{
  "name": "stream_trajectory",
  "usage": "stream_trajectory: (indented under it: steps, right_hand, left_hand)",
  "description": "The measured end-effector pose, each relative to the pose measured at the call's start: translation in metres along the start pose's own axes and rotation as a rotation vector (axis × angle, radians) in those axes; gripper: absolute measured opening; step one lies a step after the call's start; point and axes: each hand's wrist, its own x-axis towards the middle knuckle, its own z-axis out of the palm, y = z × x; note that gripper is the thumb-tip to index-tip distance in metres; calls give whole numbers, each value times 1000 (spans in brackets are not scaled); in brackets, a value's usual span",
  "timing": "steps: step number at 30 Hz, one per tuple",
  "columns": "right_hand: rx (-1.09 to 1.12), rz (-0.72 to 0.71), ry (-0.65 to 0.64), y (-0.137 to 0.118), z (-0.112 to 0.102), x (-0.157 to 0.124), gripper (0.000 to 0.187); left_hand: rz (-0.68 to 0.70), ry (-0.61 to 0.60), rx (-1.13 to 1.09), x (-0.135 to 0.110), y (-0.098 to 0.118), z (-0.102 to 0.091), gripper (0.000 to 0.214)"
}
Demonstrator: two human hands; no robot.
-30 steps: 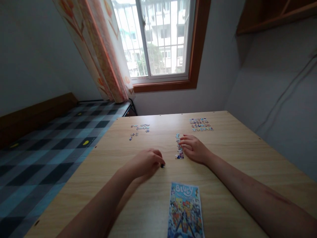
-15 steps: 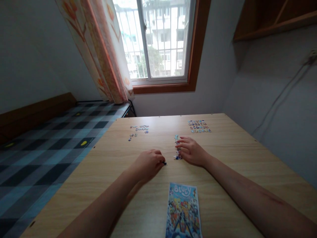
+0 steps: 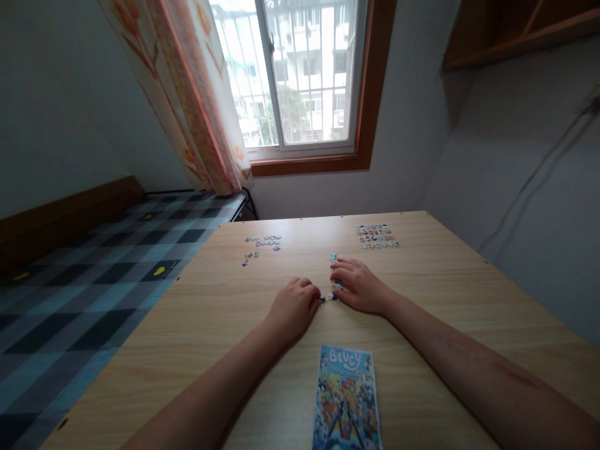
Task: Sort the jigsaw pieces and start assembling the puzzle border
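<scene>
My left hand (image 3: 295,306) is curled, pinching a small dark puzzle piece (image 3: 322,300) at its fingertips, and presses it against the near end of a short joined strip of puzzle pieces (image 3: 334,257). My right hand (image 3: 359,286) lies flat over that strip, fingers stretched out and holding it down on the wooden table (image 3: 435,294). Most of the strip is hidden under the right hand.
A colourful picture card (image 3: 347,399) lies near the front edge. Loose pieces (image 3: 262,245) sit at the far left, and a sorted patch of pieces (image 3: 377,236) at the far right. A checked bed (image 3: 94,275) adjoins the table's left side.
My left hand has slid right with the small piece until it meets the strip's near end. The right hand has stayed on the strip.
</scene>
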Motion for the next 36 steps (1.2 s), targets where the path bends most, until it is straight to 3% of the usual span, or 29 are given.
stream_trajectory:
  steps: [6,29,36]
  right_hand:
    - [10,0,-4,5,2,-1,23]
    - [10,11,-42,2,0,-1,24]
    - [16,15,-46,0,-3,-1,13]
  left_hand:
    - [3,65,1,6,8,14,14]
    - [-35,67,8,7,7,13,20]
    - [-36,80,-8,4,8,15,21]
